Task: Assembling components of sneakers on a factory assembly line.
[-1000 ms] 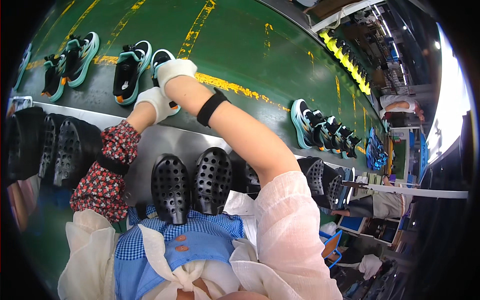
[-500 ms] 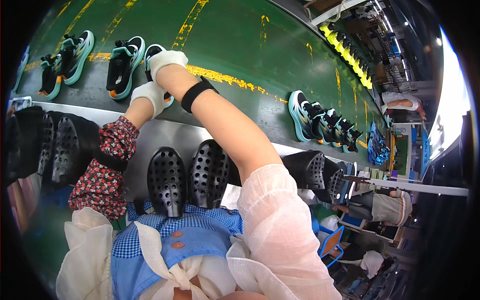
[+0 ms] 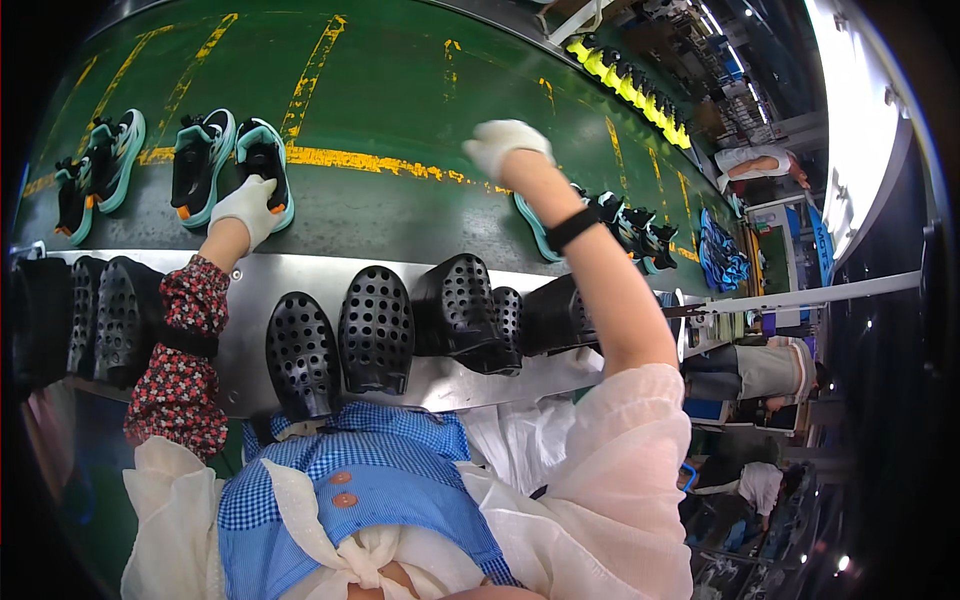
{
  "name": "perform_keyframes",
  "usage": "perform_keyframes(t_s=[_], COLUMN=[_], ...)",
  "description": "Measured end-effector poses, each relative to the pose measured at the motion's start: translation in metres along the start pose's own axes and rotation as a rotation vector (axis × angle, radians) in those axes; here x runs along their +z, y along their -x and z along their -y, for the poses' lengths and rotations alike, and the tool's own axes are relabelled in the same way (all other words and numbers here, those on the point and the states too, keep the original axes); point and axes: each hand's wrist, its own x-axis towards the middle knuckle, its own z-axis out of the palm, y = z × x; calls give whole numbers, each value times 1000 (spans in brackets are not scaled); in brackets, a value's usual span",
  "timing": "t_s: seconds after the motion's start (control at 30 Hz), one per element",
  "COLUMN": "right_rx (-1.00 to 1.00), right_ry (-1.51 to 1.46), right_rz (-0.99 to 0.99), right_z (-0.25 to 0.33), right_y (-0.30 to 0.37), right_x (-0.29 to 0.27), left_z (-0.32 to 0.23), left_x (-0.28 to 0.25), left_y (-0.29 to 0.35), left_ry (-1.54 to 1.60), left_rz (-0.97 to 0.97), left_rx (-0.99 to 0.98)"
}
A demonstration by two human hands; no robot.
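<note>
My left hand, in a white glove, grips the heel end of a black running shoe with a mint-green sole, its fingers at the shoe's opening. Right beside that shoe on the left stands a matching shoe. Gloved in white too, my right hand hangs over the green belt, apart from the left one. Its fingers are bent and smeared, and nothing shows in them. Just beyond its wrist, a row of similar black and mint shoes is partly hidden by my forearm.
Black perforated shoe forms stand along the metal ledge before me. Another shoe pair sits far left on the green belt. Yellow-green shoes line the far side; blue shoes stand right. People are at the right.
My right hand has left the shoe beside my left hand and swung right over the belt. My left hand now grips that shoe. The view has shifted, showing more forms on the ledge.
</note>
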Motion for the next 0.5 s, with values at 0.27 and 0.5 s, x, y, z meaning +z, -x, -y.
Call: perform_keyframes(t_s=[0.27,0.5], right_rx=[421,577], right_ry=[64,157], right_rz=[147,298], right_z=[-156,-203], right_y=[4,-5], right_x=[48,94], left_z=[8,11], left_x=[8,17], left_y=[-12,-12], left_ry=[-106,-125], left_rz=[73,37], left_rx=[-80,-135])
